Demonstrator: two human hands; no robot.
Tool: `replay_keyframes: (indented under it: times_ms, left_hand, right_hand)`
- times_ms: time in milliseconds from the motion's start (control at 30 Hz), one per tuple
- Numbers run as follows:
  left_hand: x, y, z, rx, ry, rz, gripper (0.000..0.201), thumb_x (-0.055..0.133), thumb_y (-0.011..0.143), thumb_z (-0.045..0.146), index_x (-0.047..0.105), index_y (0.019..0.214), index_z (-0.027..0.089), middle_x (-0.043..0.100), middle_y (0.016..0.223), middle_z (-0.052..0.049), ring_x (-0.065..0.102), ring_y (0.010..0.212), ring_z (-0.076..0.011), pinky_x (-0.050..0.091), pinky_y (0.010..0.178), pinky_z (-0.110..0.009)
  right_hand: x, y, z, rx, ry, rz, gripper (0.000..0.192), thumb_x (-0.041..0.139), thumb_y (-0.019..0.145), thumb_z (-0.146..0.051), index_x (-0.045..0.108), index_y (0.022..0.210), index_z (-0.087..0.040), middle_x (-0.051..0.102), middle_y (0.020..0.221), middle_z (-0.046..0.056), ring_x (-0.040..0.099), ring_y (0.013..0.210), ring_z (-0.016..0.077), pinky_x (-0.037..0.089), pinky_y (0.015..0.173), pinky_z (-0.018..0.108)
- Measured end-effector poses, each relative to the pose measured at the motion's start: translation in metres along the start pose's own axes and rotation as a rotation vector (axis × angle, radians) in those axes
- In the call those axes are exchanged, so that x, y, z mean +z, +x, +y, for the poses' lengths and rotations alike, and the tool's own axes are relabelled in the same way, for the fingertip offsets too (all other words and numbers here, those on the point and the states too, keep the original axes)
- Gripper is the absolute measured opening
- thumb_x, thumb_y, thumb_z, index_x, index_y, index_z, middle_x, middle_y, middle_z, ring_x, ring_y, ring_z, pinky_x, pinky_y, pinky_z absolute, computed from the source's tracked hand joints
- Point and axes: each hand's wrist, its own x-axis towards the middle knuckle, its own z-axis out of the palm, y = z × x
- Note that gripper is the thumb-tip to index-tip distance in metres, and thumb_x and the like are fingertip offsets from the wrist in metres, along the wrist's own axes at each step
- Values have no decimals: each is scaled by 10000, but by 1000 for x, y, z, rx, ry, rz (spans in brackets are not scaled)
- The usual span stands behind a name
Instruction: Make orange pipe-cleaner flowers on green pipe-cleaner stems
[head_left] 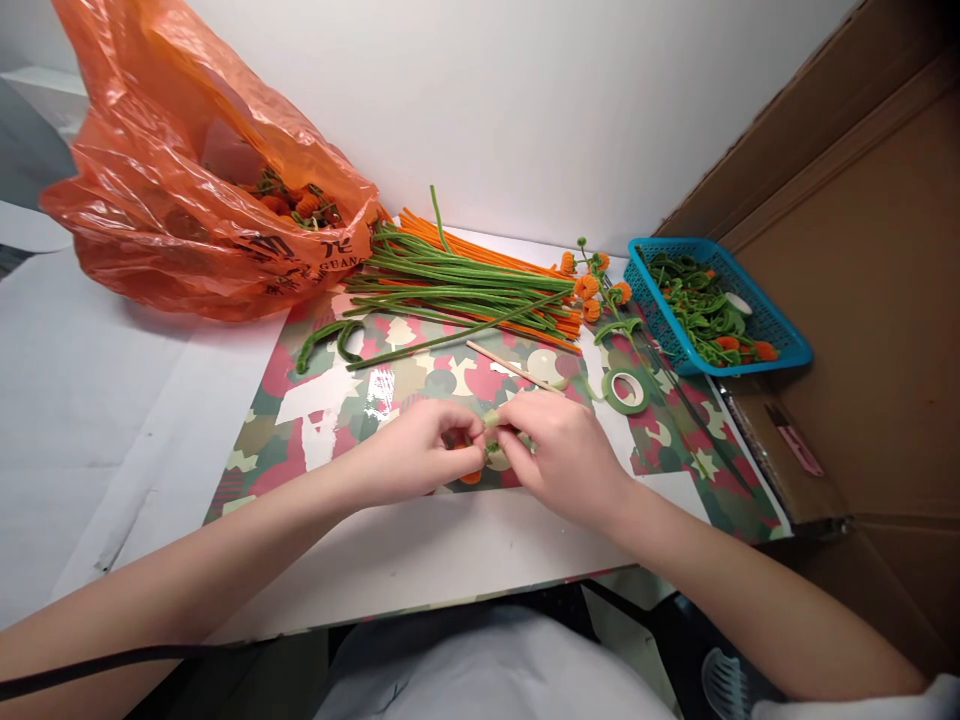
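My left hand (424,445) and my right hand (559,450) meet at the middle of the patterned mat (315,420). Between their fingertips they pinch a small pipe-cleaner piece (491,420) with pale green tape or stem showing and an orange bit (471,477) under the left fingers. Most of the piece is hidden by the fingers. A thin wooden stick (506,365) lies just beyond the hands. A roll of green tape (626,390) sits to the right of the stick.
A bundle of green and orange pipe cleaners (465,285) lies at the back. An orange plastic bag (202,190) holding orange-and-green pieces stands back left. A blue basket (780,340) with green curls sits right, finished orange blossoms (596,290) beside it. Cardboard walls (862,250) rise at the right.
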Motion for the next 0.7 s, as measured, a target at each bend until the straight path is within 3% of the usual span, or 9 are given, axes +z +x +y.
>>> replay_keyframes:
  times_ms: [200, 467, 600, 700]
  left_hand:
    - [0, 4, -5, -32, -85, -37, 249, 533, 811, 400, 518, 704, 175, 536, 676, 11, 476, 530, -103, 373, 455, -204]
    - [3, -6, 6, -90, -329, -41, 253, 530, 819, 416, 522, 736, 177, 410, 655, 39, 352, 560, -89, 308, 493, -205]
    - [5, -9, 8, -42, -322, -28, 274, 508, 860, 425, 521, 748, 175, 427, 672, 36, 354, 565, -89, 311, 492, -209]
    - [4, -9, 10, 24, -268, 65, 258, 472, 898, 407, 506, 772, 185, 454, 691, 36, 400, 589, -96, 347, 518, -212]
  right_hand:
    - [-6, 3, 1, -227, 19, 176, 197, 515, 876, -103, 654, 760, -178, 667, 973, 57, 490, 908, 210, 378, 778, 343]
    - [-15, -11, 17, -395, 239, 156, 147, 554, 879, -116, 662, 833, -205, 578, 884, 40, 434, 840, 173, 361, 787, 345]
    - [-16, -18, 21, -324, 445, 39, 133, 551, 876, -107, 631, 835, -205, 493, 905, 29, 452, 881, 163, 372, 846, 355]
    - [-18, -26, 18, -195, 738, -71, 100, 567, 880, -149, 597, 803, -206, 432, 891, 19, 464, 908, 154, 407, 858, 331]
